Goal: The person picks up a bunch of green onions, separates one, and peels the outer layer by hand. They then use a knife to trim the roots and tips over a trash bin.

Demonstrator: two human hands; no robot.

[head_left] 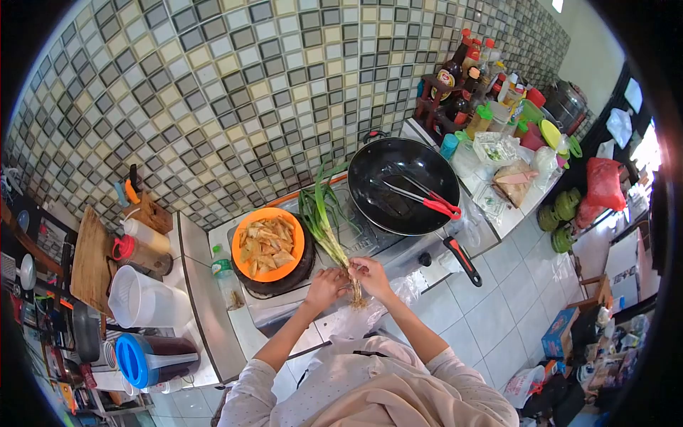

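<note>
A bunch of spring onions [329, 238] lies slantwise over the front of the stove, green leaves toward the wall and stringy roots toward me. My right hand [371, 278] pinches the white stalks just above the roots. From the other side, my left hand [329, 287] has its curled fingers against the same root end. Left of the leaves, an orange bowl [237, 265] of fried, golden-brown pieces [267, 245] rests on the left burner. Beneath the hands is a clear plastic bag [348, 322], partly hidden by my arms.
A black wok [380, 167] holding red-handled tongs [442, 205] sits on the right burner, its handle [462, 262] jutting toward me. Bottles [469, 85] and containers crowd the right counter. Pitchers [146, 299] and a cutting board [92, 263] stand at left.
</note>
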